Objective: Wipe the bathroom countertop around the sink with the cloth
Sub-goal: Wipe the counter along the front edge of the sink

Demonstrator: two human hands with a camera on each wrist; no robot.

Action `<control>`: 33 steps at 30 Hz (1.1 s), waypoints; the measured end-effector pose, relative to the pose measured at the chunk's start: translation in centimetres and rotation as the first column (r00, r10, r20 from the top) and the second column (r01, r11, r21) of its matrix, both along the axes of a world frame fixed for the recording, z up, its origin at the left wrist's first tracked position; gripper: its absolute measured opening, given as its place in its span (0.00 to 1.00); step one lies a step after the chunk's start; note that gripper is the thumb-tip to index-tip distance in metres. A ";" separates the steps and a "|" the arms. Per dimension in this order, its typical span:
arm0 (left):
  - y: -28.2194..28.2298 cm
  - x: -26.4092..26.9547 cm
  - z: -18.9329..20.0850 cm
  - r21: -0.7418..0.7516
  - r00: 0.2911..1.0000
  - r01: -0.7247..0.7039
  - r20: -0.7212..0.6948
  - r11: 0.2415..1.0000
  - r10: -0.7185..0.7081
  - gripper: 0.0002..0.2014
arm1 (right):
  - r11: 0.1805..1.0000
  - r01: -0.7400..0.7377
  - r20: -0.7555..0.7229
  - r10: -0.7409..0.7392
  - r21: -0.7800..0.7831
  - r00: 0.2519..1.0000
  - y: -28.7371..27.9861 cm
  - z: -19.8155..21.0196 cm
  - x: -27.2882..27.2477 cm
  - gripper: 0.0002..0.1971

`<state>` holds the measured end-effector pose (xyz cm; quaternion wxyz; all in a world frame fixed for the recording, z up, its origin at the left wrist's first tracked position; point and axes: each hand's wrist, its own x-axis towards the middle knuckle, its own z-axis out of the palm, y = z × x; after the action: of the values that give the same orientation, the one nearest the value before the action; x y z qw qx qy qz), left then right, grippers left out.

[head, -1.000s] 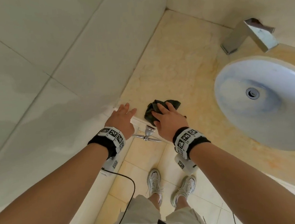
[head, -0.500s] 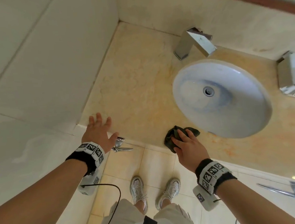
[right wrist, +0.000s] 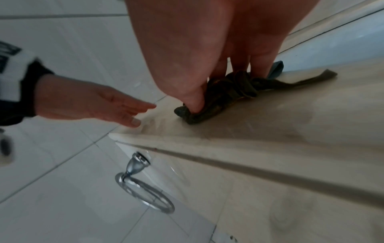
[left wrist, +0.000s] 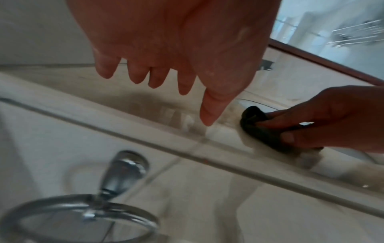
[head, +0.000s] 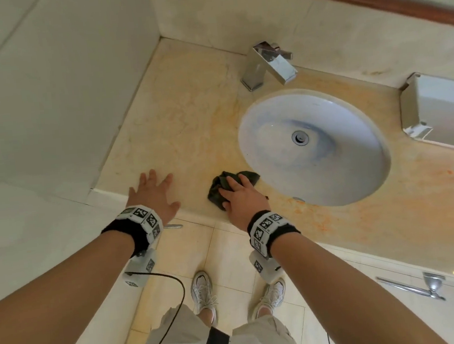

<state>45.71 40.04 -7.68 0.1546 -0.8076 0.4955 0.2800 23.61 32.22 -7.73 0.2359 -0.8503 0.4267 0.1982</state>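
A dark crumpled cloth (head: pixel 216 190) lies on the beige marble countertop (head: pixel 182 115) by its front edge, just left of the white oval sink (head: pixel 314 147). My right hand (head: pixel 240 195) holds the cloth down on the counter. The cloth (right wrist: pixel 228 92) is bunched between the thumb and fingertips of my right hand (right wrist: pixel 207 65). My left hand (head: pixel 153 190) hovers flat over the counter's front left corner, fingers straight and spread, holding nothing. In the left wrist view my left hand (left wrist: pixel 176 69) is above the counter, with the cloth (left wrist: pixel 257 129) to its right.
A chrome faucet (head: pixel 266 64) stands behind the sink. A white tray (head: pixel 434 109) sits at the right of the counter. A tiled wall (head: pixel 63 103) closes the left side. A chrome towel ring (right wrist: pixel 145 194) hangs below the counter's front, and a towel bar (head: pixel 417 288) further right.
My right hand has slid the cloth to the right along the front edge, from near the left wall to beside the sink. My left hand stayed open near the left front corner.
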 end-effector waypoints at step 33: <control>-3.2 -10.7 -1.9 0.081 0.995 -0.094 -0.020 0.992 0.096 0.52 | 0.997 0.077 0.061 -0.075 -0.030 0.995 1.0 -0.2 -19.1 0.22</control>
<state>35.04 36.84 -9.54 0.1675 -0.8200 0.4468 0.3160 4.53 33.27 -7.97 0.2424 -0.8426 0.4546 0.1566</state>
